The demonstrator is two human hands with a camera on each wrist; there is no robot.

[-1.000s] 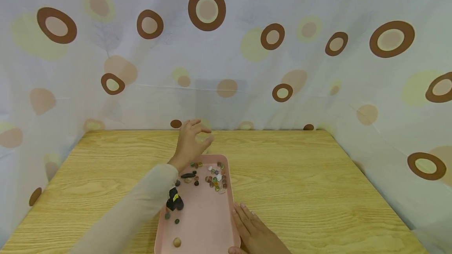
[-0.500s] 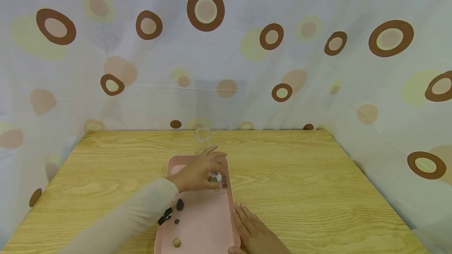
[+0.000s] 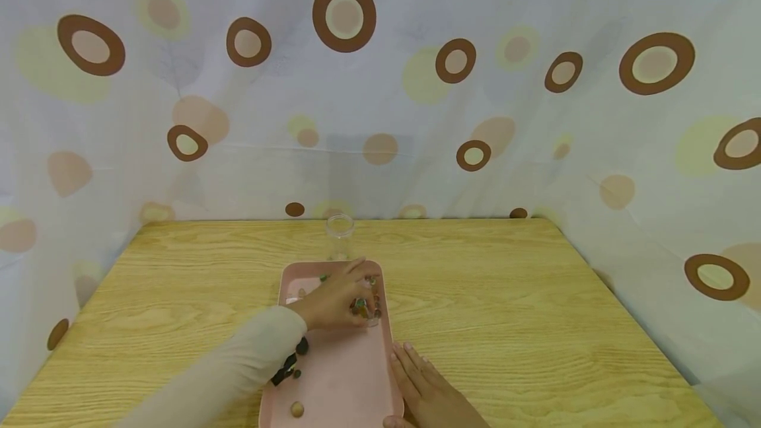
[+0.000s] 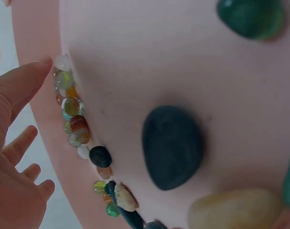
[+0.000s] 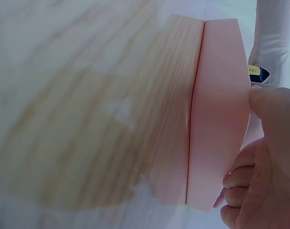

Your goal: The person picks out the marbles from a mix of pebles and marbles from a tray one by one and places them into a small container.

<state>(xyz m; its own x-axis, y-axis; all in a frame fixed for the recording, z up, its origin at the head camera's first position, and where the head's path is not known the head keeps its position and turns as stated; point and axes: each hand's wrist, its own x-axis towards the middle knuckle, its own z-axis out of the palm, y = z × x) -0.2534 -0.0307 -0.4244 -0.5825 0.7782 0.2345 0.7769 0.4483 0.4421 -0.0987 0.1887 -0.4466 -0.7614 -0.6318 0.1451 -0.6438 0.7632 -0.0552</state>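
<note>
Small, round, many-coloured glass beads [image 4: 79,125] sit near the far right corner of your pink, round-cornered, plastic-looking tray [image 3: 351,375]. Your left hand [image 3: 335,297] is over them, fingers spread, pinching nothing that I can see. It looks like you're at the picking step, so the next move calls for a soft fingertip pinch. Your right hand [image 3: 431,388] lies along the tray's right side, fingers straight. A clear, round jar [image 3: 340,238] stands just past the tray's far edge.
</note>
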